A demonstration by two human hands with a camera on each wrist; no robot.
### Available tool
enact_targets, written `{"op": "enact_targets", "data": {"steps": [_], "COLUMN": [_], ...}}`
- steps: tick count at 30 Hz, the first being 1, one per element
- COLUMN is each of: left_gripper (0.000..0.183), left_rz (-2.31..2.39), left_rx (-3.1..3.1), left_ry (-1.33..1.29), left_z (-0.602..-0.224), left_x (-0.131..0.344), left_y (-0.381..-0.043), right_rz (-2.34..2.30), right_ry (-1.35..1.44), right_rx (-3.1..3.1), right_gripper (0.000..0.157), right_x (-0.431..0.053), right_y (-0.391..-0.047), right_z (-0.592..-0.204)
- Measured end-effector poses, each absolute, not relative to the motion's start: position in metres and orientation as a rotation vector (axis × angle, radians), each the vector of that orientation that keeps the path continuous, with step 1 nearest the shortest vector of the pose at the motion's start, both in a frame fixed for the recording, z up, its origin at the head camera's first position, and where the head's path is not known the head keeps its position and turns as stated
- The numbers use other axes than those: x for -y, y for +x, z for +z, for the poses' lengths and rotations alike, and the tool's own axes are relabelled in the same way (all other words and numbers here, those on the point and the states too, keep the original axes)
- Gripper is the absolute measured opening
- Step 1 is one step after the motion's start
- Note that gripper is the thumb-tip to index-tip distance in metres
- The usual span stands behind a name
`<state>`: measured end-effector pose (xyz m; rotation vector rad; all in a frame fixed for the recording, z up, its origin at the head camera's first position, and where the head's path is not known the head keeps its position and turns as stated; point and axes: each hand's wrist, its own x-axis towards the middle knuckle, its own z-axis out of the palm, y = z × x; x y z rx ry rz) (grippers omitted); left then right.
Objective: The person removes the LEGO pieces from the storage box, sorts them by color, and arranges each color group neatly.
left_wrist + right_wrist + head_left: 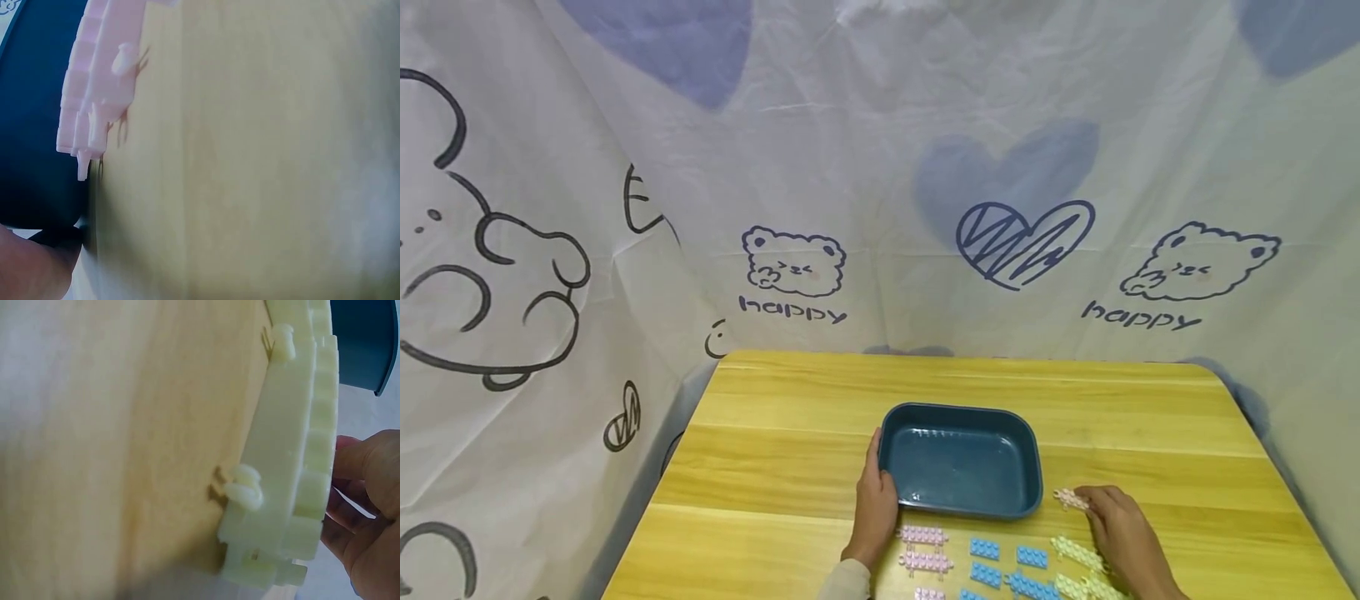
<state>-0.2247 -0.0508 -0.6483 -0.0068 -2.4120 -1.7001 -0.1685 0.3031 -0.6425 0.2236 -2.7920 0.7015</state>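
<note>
A dark teal plastic basin stands on the table. My left hand grips its near-left side, fingers along the outer wall and thumb at the rim. My right hand pinches one end of a pale pink building block just right of the basin. Yellow building blocks lie beside and below that hand; one yellow block looms large in the right wrist view, hiding the fingertips. Pink blocks lie near my left hand, and one pink block overlaps the basin in the left wrist view.
Blue building blocks lie in front of the basin between the pink and yellow ones, some cut off by the lower frame edge. The wooden table has rounded far corners. White printed cloth hangs behind and at the sides.
</note>
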Motion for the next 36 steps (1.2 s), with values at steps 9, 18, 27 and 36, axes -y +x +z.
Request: {"op": "enact_targets", "data": {"steps": [9,18,27,36], "left_gripper": [0.065,0.064,0.06,0.061], "left_rz": [-1.744,-1.739,-1.744,-1.735], "left_rx": [2.419,2.418,2.426,2.424], "left_ry": [0.014,0.023,0.033,0.021], "left_z": [-0.6499,-0.6485,-0.6473,-0.6477], "left_x": [0.0547,0.0557,0.0572,0.0561], "left_y": [-0.2281,-0.2292,-0.2316,-0.2317], "right_rz": [0.697,0.718,0.715,0.783], "right_ry": [0.257,0.256,0.271,0.316], "right_rx": [2.748,2.756,2.711,2.776], "right_gripper": [0.025,0.027,0.032,0.064], "right_x": [-0.3036,-0.301,-0.298,-0.2958], "right_y": [-0.1702,-0.1696,-0.17,-0.1685], "right_z": [-0.6474,-0.6463,-0.6465,-0.6399]}}
